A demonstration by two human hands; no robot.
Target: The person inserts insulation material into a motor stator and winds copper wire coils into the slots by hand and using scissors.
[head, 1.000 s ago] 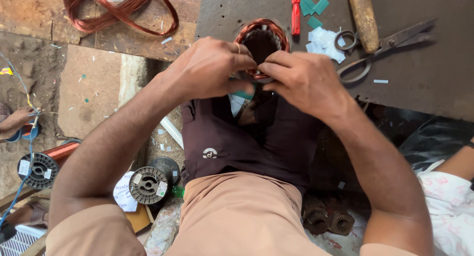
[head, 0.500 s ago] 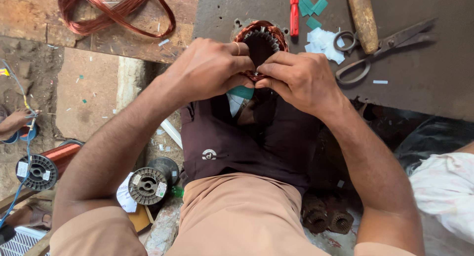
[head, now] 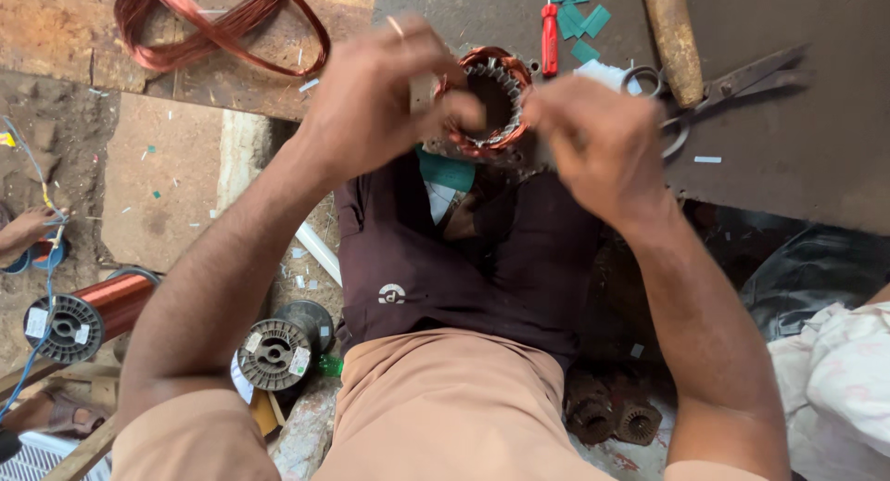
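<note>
Both hands work on 1 motor stator (head: 489,99), a ring of slotted metal with copper windings, held above the near edge of a dark metal work plate (head: 788,157). The left hand (head: 375,96) is closed on the stator's left rim, with its thumb reaching into the bore. The right hand (head: 598,138) has its fingers bunched together at the stator's right side; motion blur hides exactly what they pinch.

Item count on the plate:
- 1 red-handled screwdriver (head: 550,38), just beside the stator.
- 1 pair of scissors (head: 718,92), blades pointing right.
- 1 wooden handle (head: 674,38), lying across the scissors.
- Several green paper pieces (head: 582,22), near the screwdriver.

Item count on the left:
- 1 loose coil of copper wire (head: 222,27) on a rusty sheet.
- 2 wire spools: 1 copper-wound (head: 88,314), 1 dark (head: 283,347).

The floor is bare, dusty concrete with scattered scraps. Another person's hand (head: 23,231) shows at the left edge.
</note>
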